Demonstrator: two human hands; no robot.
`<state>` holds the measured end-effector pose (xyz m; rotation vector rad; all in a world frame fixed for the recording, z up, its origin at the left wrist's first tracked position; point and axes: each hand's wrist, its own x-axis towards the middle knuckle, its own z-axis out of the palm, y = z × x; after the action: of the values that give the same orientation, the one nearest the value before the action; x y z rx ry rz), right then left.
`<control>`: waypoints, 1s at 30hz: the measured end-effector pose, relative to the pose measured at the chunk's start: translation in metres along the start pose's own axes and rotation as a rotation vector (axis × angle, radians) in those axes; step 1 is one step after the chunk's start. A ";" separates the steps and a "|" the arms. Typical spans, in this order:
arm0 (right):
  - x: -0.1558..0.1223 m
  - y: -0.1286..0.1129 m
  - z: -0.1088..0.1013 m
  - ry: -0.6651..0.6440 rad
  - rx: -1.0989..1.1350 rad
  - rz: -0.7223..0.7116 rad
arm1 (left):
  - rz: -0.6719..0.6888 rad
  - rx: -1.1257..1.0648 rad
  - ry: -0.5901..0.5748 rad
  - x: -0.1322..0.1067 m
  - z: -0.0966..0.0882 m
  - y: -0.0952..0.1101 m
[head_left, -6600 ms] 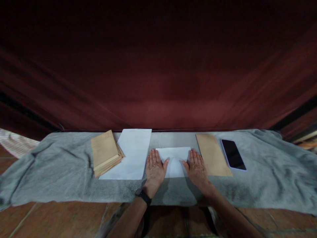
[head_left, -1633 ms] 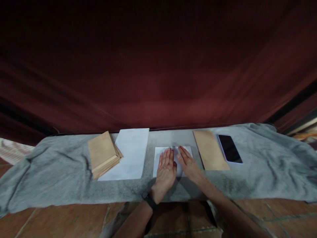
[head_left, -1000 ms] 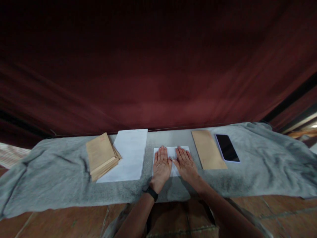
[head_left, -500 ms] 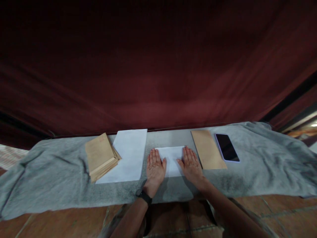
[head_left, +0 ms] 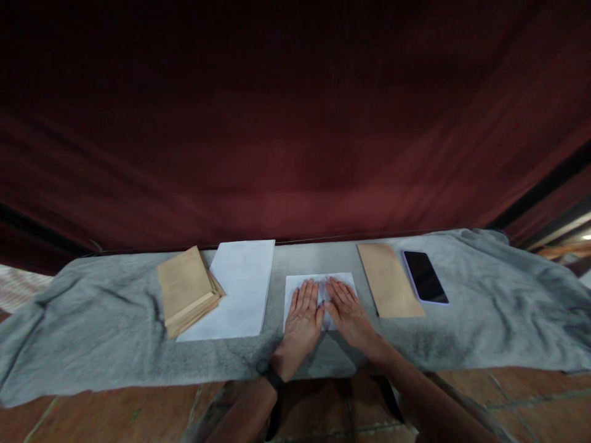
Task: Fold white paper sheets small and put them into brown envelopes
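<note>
A folded white sheet of paper (head_left: 295, 286) lies on the grey cloth (head_left: 92, 332) in front of me. My left hand (head_left: 302, 317) rests flat on its left half, fingers stretched out. Beside it my right hand (head_left: 348, 314) lies flat on the right half, fingers also extended, thumbs nearly touching in the middle. Both hands hold nothing. A black band sits on my left wrist.
A stack of white paper (head_left: 237, 289) lies to the left, with a pile of brown envelopes (head_left: 184, 292) overlapping its left edge. A single brown envelope (head_left: 388, 280) and a black phone (head_left: 425, 277) lie to the right. A dark red curtain (head_left: 295, 135) hangs behind.
My hands were spread to the outer edges of the folded sheet half a second ago; now they have slid together to its middle, still flat.
</note>
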<state>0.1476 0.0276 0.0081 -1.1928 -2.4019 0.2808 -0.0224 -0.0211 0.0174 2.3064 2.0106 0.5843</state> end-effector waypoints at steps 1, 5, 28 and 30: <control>0.000 -0.002 0.000 -0.026 -0.004 -0.029 | 0.015 0.010 -0.012 -0.001 0.002 0.003; 0.000 -0.002 0.003 -0.044 -0.057 -0.067 | -0.002 0.055 -0.003 -0.005 0.007 0.006; 0.002 -0.003 0.020 0.054 -0.208 -0.082 | 0.017 0.144 -0.076 0.019 -0.002 -0.001; 0.001 -0.003 0.018 0.046 -0.234 -0.101 | 0.028 0.151 -0.090 0.021 0.000 -0.004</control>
<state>0.1368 0.0271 -0.0064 -1.1556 -2.4965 -0.0612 -0.0244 -0.0004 0.0219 2.3998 2.0509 0.3335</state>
